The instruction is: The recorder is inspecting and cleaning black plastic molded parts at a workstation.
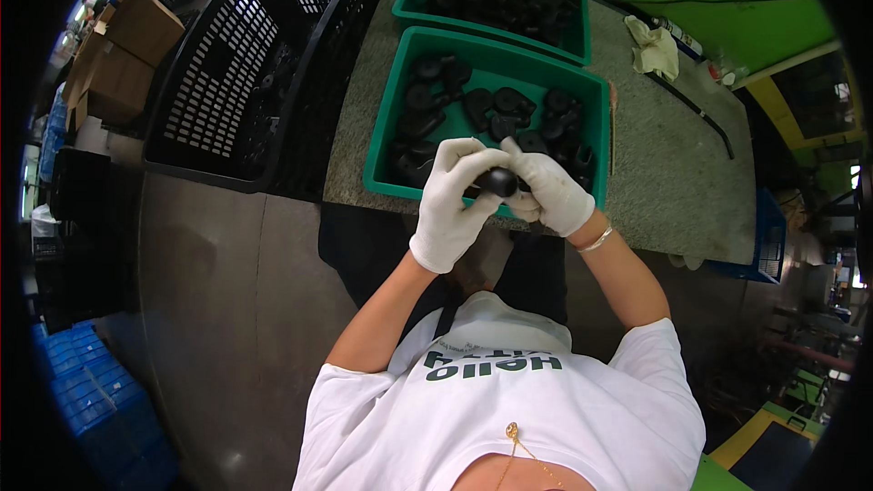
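Both my hands wear white gloves and meet over the front edge of a green bin. My left hand is closed around a black plastic part with a rounded end. From the other side, my right hand grips the same part with its fingers pressed together. Much of the part is hidden by the gloves. Several more black parts, curved and hook-like, lie loose in the bin beneath and beyond my hands.
A second green bin heaped with black parts stands behind the first. To the left is a large black slotted crate. On the grey tabletop at right lie a white cloth and a black rod. Blue crates stand lower left.
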Available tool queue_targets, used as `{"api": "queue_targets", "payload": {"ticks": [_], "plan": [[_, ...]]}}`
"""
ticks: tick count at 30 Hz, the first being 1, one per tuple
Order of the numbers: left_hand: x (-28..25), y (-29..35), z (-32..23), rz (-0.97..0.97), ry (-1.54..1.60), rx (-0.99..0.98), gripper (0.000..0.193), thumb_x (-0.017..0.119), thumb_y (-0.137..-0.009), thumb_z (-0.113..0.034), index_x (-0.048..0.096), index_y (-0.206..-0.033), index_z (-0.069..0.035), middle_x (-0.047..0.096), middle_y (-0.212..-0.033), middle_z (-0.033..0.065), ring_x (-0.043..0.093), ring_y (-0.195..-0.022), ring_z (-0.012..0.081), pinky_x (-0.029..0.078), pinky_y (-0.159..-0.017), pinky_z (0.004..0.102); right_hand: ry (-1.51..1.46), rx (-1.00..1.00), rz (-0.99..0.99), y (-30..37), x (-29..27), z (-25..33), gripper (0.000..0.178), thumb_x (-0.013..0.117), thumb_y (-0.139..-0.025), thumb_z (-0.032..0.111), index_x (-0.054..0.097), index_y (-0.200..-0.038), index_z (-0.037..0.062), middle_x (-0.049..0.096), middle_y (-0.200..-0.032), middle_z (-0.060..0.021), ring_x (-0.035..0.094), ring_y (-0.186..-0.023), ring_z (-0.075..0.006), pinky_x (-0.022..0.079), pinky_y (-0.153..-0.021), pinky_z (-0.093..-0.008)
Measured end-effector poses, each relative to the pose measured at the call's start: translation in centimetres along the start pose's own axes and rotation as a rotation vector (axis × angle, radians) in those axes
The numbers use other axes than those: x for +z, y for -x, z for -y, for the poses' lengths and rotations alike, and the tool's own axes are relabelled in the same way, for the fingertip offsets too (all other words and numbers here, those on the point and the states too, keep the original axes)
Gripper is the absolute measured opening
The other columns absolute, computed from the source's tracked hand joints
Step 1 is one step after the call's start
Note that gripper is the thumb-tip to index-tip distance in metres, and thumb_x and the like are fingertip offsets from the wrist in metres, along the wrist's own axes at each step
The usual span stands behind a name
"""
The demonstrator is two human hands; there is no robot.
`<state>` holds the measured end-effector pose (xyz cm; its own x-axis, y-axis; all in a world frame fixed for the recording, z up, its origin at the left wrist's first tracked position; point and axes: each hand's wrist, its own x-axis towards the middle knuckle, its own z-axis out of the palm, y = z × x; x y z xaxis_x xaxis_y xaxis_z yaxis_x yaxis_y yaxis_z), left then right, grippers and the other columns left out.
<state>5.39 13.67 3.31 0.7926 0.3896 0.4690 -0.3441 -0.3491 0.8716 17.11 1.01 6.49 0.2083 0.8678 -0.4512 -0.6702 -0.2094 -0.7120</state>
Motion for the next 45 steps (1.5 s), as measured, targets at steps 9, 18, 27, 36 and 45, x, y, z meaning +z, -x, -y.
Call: {"api": "queue_targets", "payload": {"ticks": [9, 18, 27, 36, 45], "plan": [[0.9, 1.0, 0.1, -0.126, 0.394, -0.467, 0.032, 0.057, -0.084, 0.008, 0.057, -0.113, -0.003, 0.050, -0.096, 0.0002, 0.048, -0.088, 0.0074, 0.042, -0.079, 0.0214, 1.253, -0.719, -0.557, 2.5, 2.2, -1.5, 0.016, 0.063, -0.087, 0.020, 0.062, -0.090, 0.0041, 0.061, -0.072, -0.0147, 0.062, -0.064, -0.0308, 0.045, -0.054, -0.0354], [1.1, 1.1, -1.2, -0.115, 0.514, -0.507, 0.038, 0.059, -0.080, 0.008, 0.057, -0.116, -0.004, 0.048, -0.097, -0.0018, 0.045, -0.087, 0.0066, 0.041, -0.078, 0.0214, 1.509, -0.839, -0.624, 2.4, 2.1, -1.7, 0.016, 0.068, -0.083, 0.023, 0.064, -0.086, 0.0078, 0.061, -0.068, -0.0080, 0.061, -0.058, -0.0265, 0.045, -0.049, -0.0359], [2.0, 1.8, -0.3, -0.187, 0.476, -0.390, 0.026, 0.066, -0.081, -0.002, 0.056, -0.105, -0.001, 0.043, -0.103, 0.0008, 0.042, -0.089, 0.0092, 0.039, -0.079, 0.0222, 1.577, -0.790, -0.637, 2.4, 2.2, -2.6, 0.018, 0.065, -0.085, 0.026, 0.058, -0.080, 0.0111, 0.058, -0.064, -0.0060, 0.059, -0.054, -0.0270, 0.043, -0.046, -0.0366], [0.8, 1.4, -0.3, -0.366, 0.296, -0.403, 0.028, 0.062, -0.082, 0.005, 0.058, -0.109, -0.003, 0.050, -0.102, 0.0007, 0.048, -0.091, 0.0102, 0.042, -0.086, 0.0258, 1.489, -0.738, -0.703, 0.6, 1.7, -2.5, 0.020, 0.062, -0.088, 0.029, 0.060, -0.083, 0.0101, 0.062, -0.068, -0.0094, 0.060, -0.058, -0.0309, 0.044, -0.048, -0.0400], [-16.0, -4.3, 1.0, -0.797, -0.822, -0.101, 0.039, 0.069, -0.083, -0.010, 0.057, -0.119, -0.004, 0.052, -0.115, 0.0132, 0.056, -0.105, 0.0247, 0.045, -0.094, 0.0356, 1.610, -0.959, -0.677, -12.6, -4.7, 3.2, 0.021, 0.064, -0.084, 0.024, 0.063, -0.101, 0.0123, 0.065, -0.095, -0.0089, 0.063, -0.084, -0.0328, 0.051, -0.068, -0.0416]]}}
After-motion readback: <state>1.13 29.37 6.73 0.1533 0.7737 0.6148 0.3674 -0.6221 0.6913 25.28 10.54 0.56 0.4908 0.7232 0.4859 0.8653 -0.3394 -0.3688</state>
